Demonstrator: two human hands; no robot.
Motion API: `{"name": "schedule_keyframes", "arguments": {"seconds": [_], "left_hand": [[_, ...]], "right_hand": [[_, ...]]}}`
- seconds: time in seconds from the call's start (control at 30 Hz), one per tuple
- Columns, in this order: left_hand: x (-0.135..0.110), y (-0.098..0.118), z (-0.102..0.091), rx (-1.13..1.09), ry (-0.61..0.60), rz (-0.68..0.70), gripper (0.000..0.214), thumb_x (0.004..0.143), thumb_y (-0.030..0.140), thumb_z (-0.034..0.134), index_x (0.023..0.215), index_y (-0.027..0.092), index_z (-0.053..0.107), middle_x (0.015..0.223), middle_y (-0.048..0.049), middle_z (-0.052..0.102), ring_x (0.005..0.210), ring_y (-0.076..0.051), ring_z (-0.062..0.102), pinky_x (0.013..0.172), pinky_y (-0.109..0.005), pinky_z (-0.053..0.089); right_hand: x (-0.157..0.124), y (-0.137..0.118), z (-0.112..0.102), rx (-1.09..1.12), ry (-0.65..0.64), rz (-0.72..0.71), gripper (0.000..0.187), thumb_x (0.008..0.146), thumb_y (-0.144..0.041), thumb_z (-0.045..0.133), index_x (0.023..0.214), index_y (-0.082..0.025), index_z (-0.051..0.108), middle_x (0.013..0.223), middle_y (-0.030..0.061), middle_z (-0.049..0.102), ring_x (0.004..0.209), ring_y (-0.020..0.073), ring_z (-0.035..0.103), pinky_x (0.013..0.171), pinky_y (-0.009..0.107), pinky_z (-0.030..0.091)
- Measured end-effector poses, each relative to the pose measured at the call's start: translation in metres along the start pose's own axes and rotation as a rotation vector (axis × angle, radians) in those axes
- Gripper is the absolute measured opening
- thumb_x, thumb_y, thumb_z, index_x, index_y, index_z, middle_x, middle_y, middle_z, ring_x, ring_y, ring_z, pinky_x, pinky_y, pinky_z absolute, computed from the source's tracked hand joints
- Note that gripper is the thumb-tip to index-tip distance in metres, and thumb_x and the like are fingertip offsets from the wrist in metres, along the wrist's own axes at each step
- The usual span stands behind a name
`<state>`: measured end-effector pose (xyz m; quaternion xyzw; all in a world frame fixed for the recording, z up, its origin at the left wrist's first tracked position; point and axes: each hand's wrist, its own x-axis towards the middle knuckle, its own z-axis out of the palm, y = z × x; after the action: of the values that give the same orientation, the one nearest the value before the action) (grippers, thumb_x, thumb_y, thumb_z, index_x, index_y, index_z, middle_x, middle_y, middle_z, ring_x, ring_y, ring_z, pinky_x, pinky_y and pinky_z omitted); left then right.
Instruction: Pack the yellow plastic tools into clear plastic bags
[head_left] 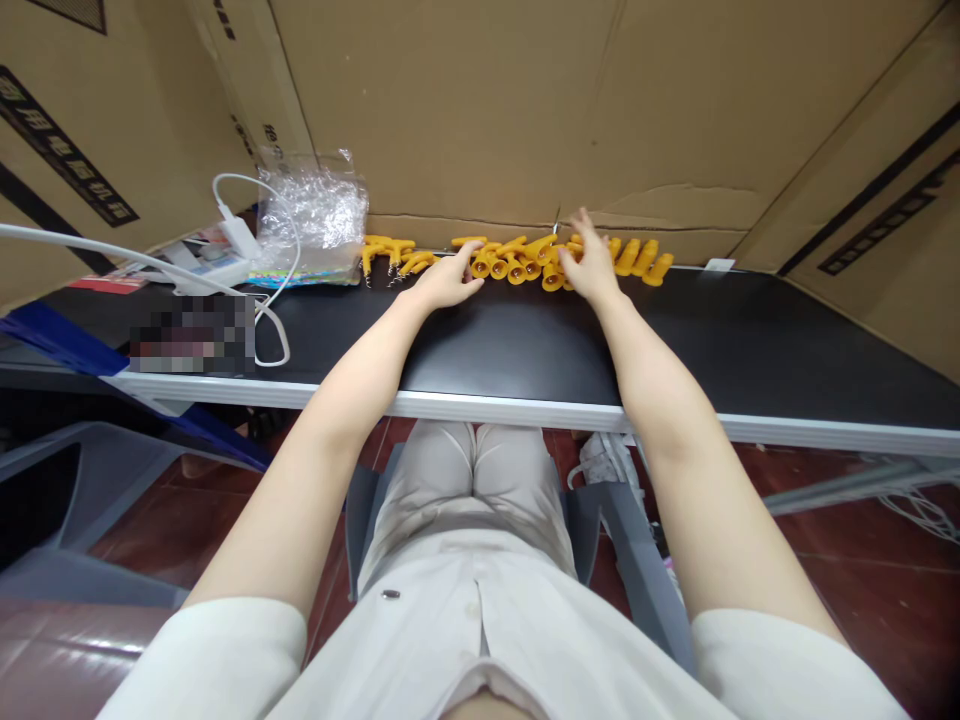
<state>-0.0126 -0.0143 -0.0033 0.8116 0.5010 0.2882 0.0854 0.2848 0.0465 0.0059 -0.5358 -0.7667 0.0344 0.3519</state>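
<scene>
A row of yellow plastic corkscrew parts lies along the back of the black tabletop. My left hand [450, 280] rests at the row's left-middle, thumb and forefinger apart; its fingertip is beside a yellow piece, and I cannot tell if it touches. T-shaped corkscrew handles [386, 245] with metal spirals lie left of it. Between my hands, hollow yellow sleeves [516, 270] point their round openings at me. My right hand [594, 262] reaches over the row with fingers spread, partly hiding pieces behind it. A thin metal tip [557, 222] sticks up beside it. More yellow sleeves [645, 260] lie farther right.
Cardboard walls [480, 110] enclose the table's back and sides. At left are a clear plastic bag [322, 215], a white charger [238, 235] with looping cable [281, 345], and a blurred-out item [193, 335]. The silver table edge [510, 405] runs before my lap.
</scene>
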Motion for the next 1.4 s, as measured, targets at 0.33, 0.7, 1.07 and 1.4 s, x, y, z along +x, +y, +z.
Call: {"name": "schedule_keyframes", "arguments": {"seconds": [0.33,0.7,1.07,1.4], "left_hand": [[0.0,0.006,-0.004,0.109,-0.042,-0.005,0.037,0.095,0.03,0.058,0.122,0.014,0.078,0.108,-0.0122,0.081,0.103,-0.028,0.075,0.1,-0.039,0.056],[-0.001,0.011,-0.006,0.122,-0.047,-0.012,0.035,0.094,0.029,0.057,0.116,0.015,0.081,0.103,-0.0104,0.082,0.096,-0.025,0.074,0.096,-0.038,0.057],[0.003,-0.005,-0.012,0.148,0.203,-0.315,0.049,0.09,0.015,0.052,0.132,0.021,0.076,0.138,-0.013,0.077,0.133,-0.033,0.067,0.118,-0.047,0.051],[0.005,-0.063,-0.008,0.031,0.281,-0.632,0.056,0.067,0.014,0.073,0.122,0.026,0.073,0.15,-0.0199,0.065,0.151,-0.046,0.047,0.128,-0.076,0.027]], "right_hand": [[-0.041,0.07,-0.048,-0.284,0.207,0.659,0.066,0.101,-0.021,0.05,0.167,-0.02,0.047,0.182,0.02,0.024,0.168,0.0352,0.031,0.132,0.062,0.032],[-0.028,0.075,-0.042,-0.399,-0.192,0.816,0.072,0.113,-0.052,0.036,0.18,-0.025,0.028,0.186,0.0157,0.009,0.174,0.0388,0.006,0.128,0.077,0.027],[-0.03,0.069,-0.045,-0.44,-0.189,0.816,0.069,0.114,-0.046,0.036,0.177,-0.019,0.034,0.182,0.0208,0.024,0.172,0.0365,0.018,0.129,0.07,0.033],[-0.038,0.055,-0.053,-0.388,-0.129,0.83,0.069,0.107,-0.039,0.052,0.171,-0.016,0.042,0.178,0.026,0.029,0.166,0.042,0.029,0.126,0.071,0.036]]}}
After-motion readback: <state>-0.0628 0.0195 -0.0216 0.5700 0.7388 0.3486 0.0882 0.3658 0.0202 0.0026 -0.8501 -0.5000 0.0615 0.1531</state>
